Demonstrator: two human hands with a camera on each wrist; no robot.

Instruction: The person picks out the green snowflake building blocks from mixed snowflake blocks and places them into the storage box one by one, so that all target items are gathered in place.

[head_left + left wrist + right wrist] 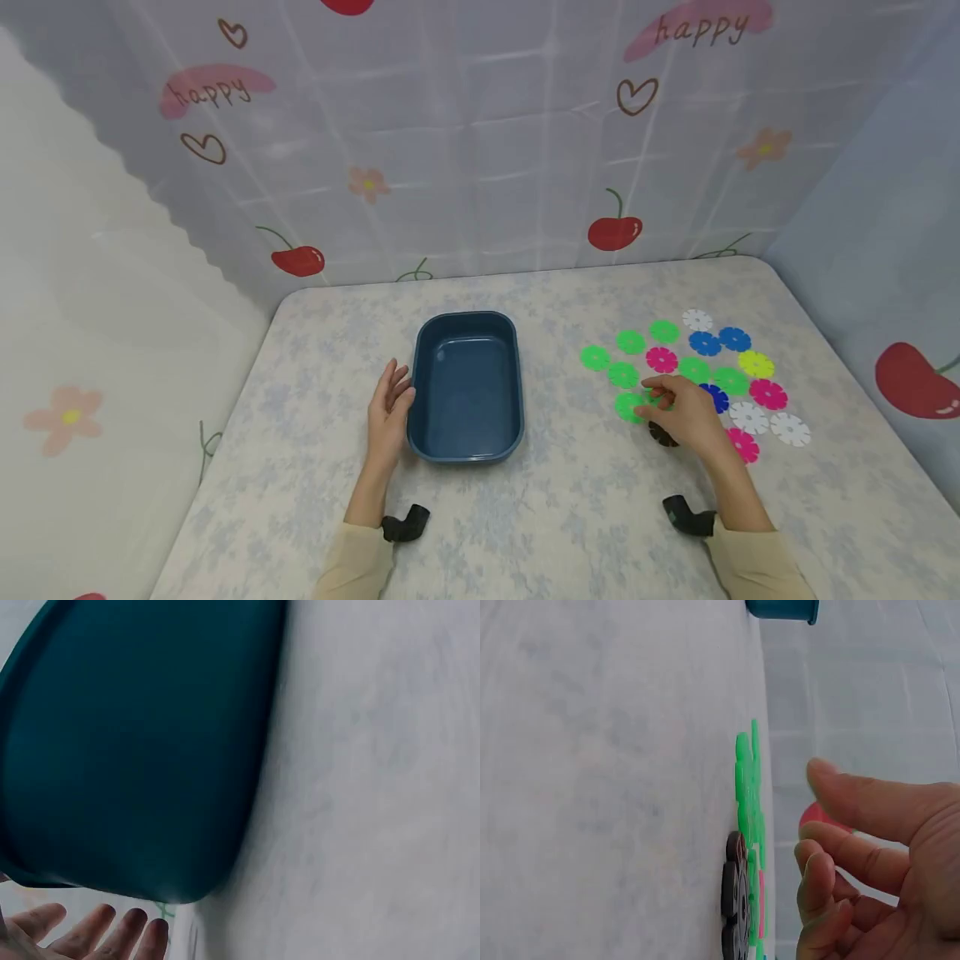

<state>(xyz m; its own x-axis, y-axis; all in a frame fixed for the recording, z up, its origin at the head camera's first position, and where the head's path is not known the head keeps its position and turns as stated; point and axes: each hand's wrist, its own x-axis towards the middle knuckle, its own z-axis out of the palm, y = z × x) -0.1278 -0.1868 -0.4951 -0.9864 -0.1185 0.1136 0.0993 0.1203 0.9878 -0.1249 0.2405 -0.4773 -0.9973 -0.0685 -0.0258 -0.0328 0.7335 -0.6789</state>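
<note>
A dark blue rectangular basin [465,450] stands left of the table's middle, with nothing inside it. My left hand [388,412] is at its left side, fingers relaxed and slightly bent; whether it touches the wall is hard to tell. In the left wrist view those fingertips [112,930] lie beside the basin's end. My right hand [684,412] hovers over the left part of a spread of flat notched discs, thumb and forefinger apart with nothing between them. Beneath it are a black disc [663,434] and a green disc [628,407], partly covered by the hand.
More discs lie around on the right: a yellow disc [756,364], a pink disc [768,394], a white disc [791,429] and a blue disc [734,338], several touching. A printed curtain [480,167] hangs behind the table's far edge. Each wrist carries a black camera mount [406,524].
</note>
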